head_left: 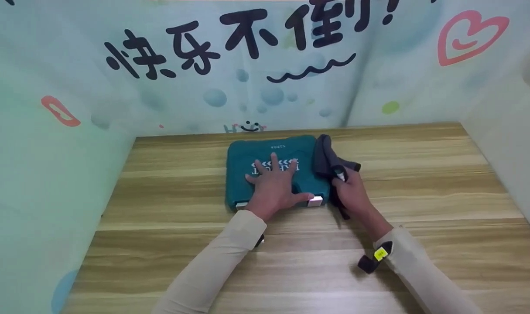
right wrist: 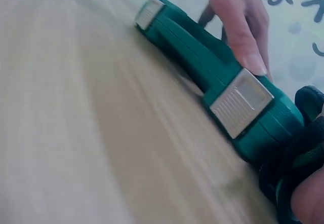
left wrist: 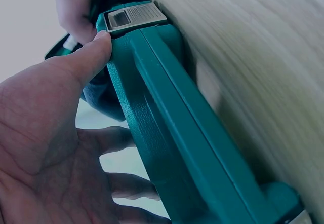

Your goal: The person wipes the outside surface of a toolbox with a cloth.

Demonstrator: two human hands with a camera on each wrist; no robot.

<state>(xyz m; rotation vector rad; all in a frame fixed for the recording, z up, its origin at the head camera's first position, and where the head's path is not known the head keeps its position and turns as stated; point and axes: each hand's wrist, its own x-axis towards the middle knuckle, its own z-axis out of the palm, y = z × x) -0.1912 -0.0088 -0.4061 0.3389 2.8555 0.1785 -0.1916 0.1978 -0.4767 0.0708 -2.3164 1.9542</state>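
A teal plastic tool case point(head_left: 238, 174) lies flat on the table, its handle and two pale latches point(right wrist: 242, 104) on the near side. My left hand point(head_left: 273, 187) rests on the lid with fingers spread, the thumb beside the right latch point(head_left: 315, 201). At the case's right side my right hand point(head_left: 354, 192) grips a bunched dark grey cloth point(head_left: 323, 152), which lies against the case wall. In the right wrist view the cloth point(right wrist: 304, 143) presses near the case's corner. Part of the lid's lettering is covered by the left hand.
The wood-grain table point(head_left: 173, 183) extends around the case on all sides. A printed backdrop point(head_left: 182, 100) with characters and bubbles rises behind it, and pale walls stand left and right. A black wrist strap point(head_left: 376, 257) sits on the right sleeve.
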